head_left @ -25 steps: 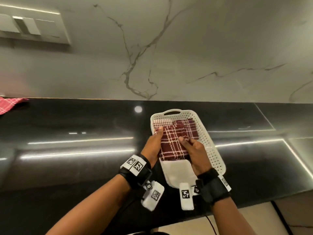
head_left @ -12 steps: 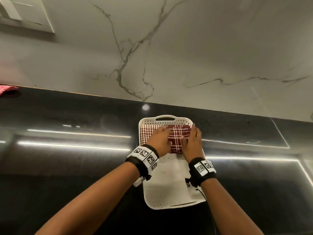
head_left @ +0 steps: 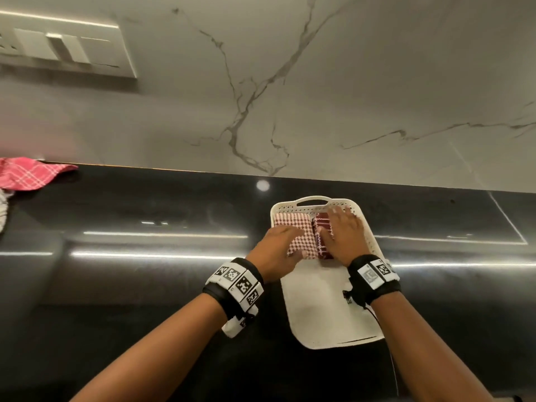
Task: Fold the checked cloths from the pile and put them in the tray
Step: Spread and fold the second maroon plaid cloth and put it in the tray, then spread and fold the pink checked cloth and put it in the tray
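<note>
Your left hand lies flat, palm down, fingers spread a bit & blurred, resting on the light red-white checked cloth in the far end of the white tray. Your right hand is also flat, fingers extended toward the tray's handle, pressing on the dark maroon cloth. Neither hand pinches anything.

Both folded cloths sit side by side in the tray, touching, light one on the left, maroon on the right, mid-right of frame. The tray's near half is bare. The tray rests on the glossy black bench, lower center-right.

At the far left edge, a pink checked cloth lies unfolded on the bench against the marble wall, well apart from the tray. Switch panel at upper left. Both wrists carry black bands w/ marker tags.
</note>
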Motion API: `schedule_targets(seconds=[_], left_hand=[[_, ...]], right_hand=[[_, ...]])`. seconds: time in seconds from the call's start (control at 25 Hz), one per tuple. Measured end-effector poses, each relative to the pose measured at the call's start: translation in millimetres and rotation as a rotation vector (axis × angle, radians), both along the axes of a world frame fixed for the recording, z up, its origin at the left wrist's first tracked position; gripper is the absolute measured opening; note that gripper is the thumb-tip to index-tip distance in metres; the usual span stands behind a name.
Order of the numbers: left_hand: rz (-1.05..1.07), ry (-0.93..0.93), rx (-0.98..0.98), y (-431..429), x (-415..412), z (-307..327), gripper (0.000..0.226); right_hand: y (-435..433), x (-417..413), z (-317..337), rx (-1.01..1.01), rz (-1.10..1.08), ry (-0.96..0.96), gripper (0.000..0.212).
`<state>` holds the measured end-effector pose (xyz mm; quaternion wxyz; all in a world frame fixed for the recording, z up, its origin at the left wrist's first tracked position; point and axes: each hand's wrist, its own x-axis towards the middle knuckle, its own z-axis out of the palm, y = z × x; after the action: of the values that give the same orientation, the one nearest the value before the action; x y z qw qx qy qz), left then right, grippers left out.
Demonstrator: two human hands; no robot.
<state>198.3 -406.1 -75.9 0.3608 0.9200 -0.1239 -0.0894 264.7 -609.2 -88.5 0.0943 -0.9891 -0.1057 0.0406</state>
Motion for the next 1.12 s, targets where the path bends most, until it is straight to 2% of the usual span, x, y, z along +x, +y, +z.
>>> schedule_targets(seconds=[0.08,0.16,0.32,0.52,0.68,0.76,0.8,0.88,0.96,1.0,1.12], left_hand=[[0.052,-0.054,-0.072,54,-15,3,0.043],[0.118,-0.079,-0.104,122,-34,4,0.038],[0.328,-0.054,-0.139,275,-83,-14,0.032],[0.721,0.014,-0.133,462,-131,-39,0.025],[0.952,-0.128,-0.030,591,-128,-29,0.020],[1.041,-0.130,0.040,641,-108,-21,0.024],[1.068,-0.090,0.089,663,-98,-20,0.028],[1.058,0.103,0.271,697,-81,-26,0.039],[1.016,0.237,0.384,711,-76,-40,0.035],[1.030,0.218,0.355,715,-76,-47,0.027],[1.209,0.131,-0.006,728,-83,-56,0.015]], right_hand=[[59,-11,24,0.228,0.044,-0.158,0.045],[144,-29,41,0.439,0.134,-0.178,0.035],[323,-78,32,0.603,0.312,0.029,0.029],[488,-121,-1,0.759,0.351,0.255,0.025],[581,-133,-11,0.658,0.462,0.347,0.026],[612,-128,-9,0.577,0.497,0.383,0.029],[626,-124,-8,0.546,0.509,0.395,0.030],[653,-114,-4,0.507,0.533,0.418,0.031],[670,-108,-1,0.496,0.546,0.432,0.031],[674,-106,-1,0.499,0.545,0.432,0.031],[675,-103,-3,0.522,0.524,0.421,0.028]])
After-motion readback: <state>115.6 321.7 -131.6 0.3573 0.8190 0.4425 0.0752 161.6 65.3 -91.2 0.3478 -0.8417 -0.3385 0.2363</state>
